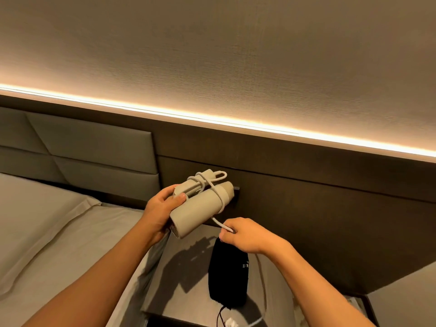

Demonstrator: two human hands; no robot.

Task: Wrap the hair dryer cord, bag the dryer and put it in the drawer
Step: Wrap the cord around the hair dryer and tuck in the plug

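Note:
A beige folded hair dryer [198, 210] is held up in front of the dark wall panel, gripped at its left end by my left hand [160, 208]. Its pale cord [207, 182] is looped around the body and the folded handle, with a loop sticking out at the top. My right hand [245, 236] pinches the free stretch of cord just below the dryer. A black fabric bag [227, 277] with small white print lies on the grey nightstand [179, 274] under my right hand. Its black drawstring trails toward the front edge.
A bed with pale sheets [47, 232] and a padded grey headboard [89, 147] fills the left. A lit strip [236, 122] runs along the wall above the dark panel. A small white plug or tag [230, 323] lies at the nightstand's front edge.

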